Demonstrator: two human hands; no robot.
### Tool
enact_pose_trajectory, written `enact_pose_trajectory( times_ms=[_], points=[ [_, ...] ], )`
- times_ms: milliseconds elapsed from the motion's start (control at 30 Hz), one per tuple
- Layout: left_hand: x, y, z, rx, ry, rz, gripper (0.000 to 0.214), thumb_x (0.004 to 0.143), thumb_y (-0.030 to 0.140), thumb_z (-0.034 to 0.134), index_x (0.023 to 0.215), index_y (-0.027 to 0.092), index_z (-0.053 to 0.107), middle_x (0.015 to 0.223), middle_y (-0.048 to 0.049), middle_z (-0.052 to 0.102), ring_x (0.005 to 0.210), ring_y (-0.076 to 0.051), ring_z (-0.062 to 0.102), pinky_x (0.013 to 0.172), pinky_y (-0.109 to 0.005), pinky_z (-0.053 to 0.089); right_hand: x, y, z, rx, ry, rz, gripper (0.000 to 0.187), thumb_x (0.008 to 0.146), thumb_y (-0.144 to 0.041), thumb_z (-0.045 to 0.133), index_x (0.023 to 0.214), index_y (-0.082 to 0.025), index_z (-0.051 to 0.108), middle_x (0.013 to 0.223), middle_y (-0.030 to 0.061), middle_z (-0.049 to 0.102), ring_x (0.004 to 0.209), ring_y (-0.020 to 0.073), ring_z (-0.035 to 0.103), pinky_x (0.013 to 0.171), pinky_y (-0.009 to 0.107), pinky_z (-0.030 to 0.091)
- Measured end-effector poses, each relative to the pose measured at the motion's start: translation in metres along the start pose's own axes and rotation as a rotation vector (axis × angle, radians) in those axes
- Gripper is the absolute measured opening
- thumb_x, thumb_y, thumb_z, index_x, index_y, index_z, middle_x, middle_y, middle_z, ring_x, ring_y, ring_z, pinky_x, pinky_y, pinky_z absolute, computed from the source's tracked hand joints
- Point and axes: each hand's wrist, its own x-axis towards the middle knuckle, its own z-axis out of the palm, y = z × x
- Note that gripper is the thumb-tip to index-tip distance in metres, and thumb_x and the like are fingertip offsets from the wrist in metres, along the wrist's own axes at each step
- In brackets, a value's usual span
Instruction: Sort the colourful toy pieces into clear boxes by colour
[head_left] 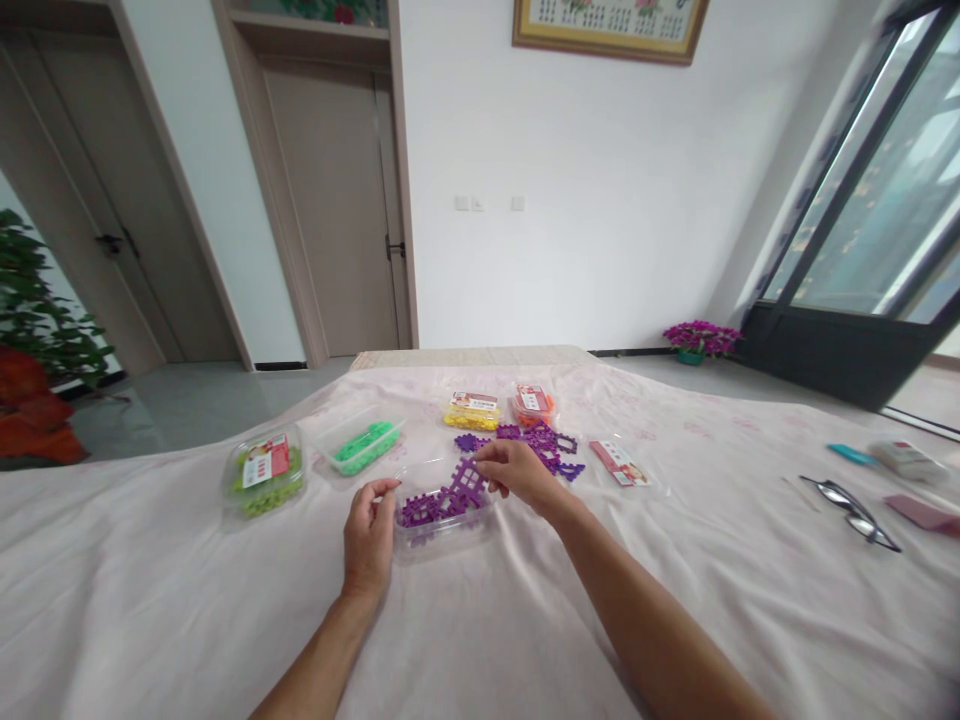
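A clear plastic container (442, 535) stands in front of me with small purple pieces (435, 507) inside. My left hand (369, 540) is closed on its left end, fingertips at the rim. Between the fingers of my right hand (516, 470) is a flat purple lattice piece (469, 480) with square holes, held tilted over the container's right end. Just beyond that hand, more purple pieces (540, 440) lie loose in a heap on the cloth.
A green-filled open container (367, 447) and a lidded container of yellow-green pieces (266, 470) stand left. Behind are yellow (472, 411) and orange (533, 403) containers. Rightward lie a labelled clear lid (621, 464), glasses (851, 512) and a pink object (922, 513).
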Motion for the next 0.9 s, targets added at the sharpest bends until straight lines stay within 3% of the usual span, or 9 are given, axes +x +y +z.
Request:
enact_pose_trajectory(
  times_ms=[100,267,433,600,767,900],
  points=[
    [0.0,0.001,0.0,0.0,-0.002,0.005,0.027,0.082,0.041,0.053,0.095,0.021,0.066,0.098,-0.0033,0.067,0.089,-0.022,0.059,0.084,-0.033,0.044,0.002,0.004,-0.007,-0.209,0.095,0.006,0.024,0.079,-0.023,0.059,0.101,-0.014,0.066,0.072,0.0017,0.068,0.057,0.0128,0.063,0.047,0.02,0.043],
    [-0.001,0.004,0.0,-0.002,0.008,0.0,0.029,0.08,0.043,0.054,0.093,0.02,0.067,0.098,-0.0039,0.068,0.09,-0.022,0.061,0.083,-0.033,0.046,0.002,0.006,-0.056,-0.778,0.292,-0.045,0.025,0.081,-0.018,0.054,0.099,-0.017,0.071,0.099,0.0072,0.073,0.088,0.0186,0.067,0.073,0.024,0.045],
    [-0.002,0.003,0.0,-0.004,-0.001,-0.017,0.031,0.082,0.045,0.053,0.096,0.021,0.065,0.098,-0.0033,0.067,0.083,-0.021,0.058,0.079,-0.032,0.045,-0.004,0.016,-0.1,-1.08,0.25,0.231,0.027,0.083,-0.021,0.05,0.095,-0.019,0.074,0.095,0.0101,0.074,0.09,0.023,0.067,0.071,0.026,0.041],
    [-0.001,-0.001,0.0,0.0,-0.006,-0.011,0.03,0.082,0.044,0.053,0.096,0.02,0.065,0.099,-0.0033,0.067,0.086,-0.021,0.057,0.081,-0.032,0.043,-0.008,0.033,-0.121,-1.194,0.174,0.36,0.028,0.082,-0.021,0.052,0.097,-0.02,0.076,0.103,0.0135,0.073,0.096,0.0252,0.067,0.071,0.028,0.042],
    [0.0,-0.004,-0.001,0.003,-0.009,-0.014,0.031,0.083,0.045,0.054,0.097,0.021,0.065,0.098,-0.0027,0.067,0.084,-0.021,0.058,0.077,-0.031,0.044,-0.01,0.041,-0.126,-1.21,0.11,0.345,0.023,0.073,-0.019,0.065,0.092,-0.019,0.077,0.102,0.0144,0.073,0.099,0.0269,0.066,0.078,0.03,0.043],
    [0.0,-0.004,0.0,0.0,-0.008,-0.01,0.032,0.082,0.046,0.054,0.097,0.02,0.065,0.099,-0.0033,0.067,0.086,-0.021,0.058,0.078,-0.032,0.044,-0.009,0.044,-0.126,-1.183,0.103,0.345,0.034,0.069,-0.019,0.069,0.102,-0.022,0.075,0.106,0.0112,0.073,0.1,0.0257,0.066,0.075,0.028,0.044]
  ],
)
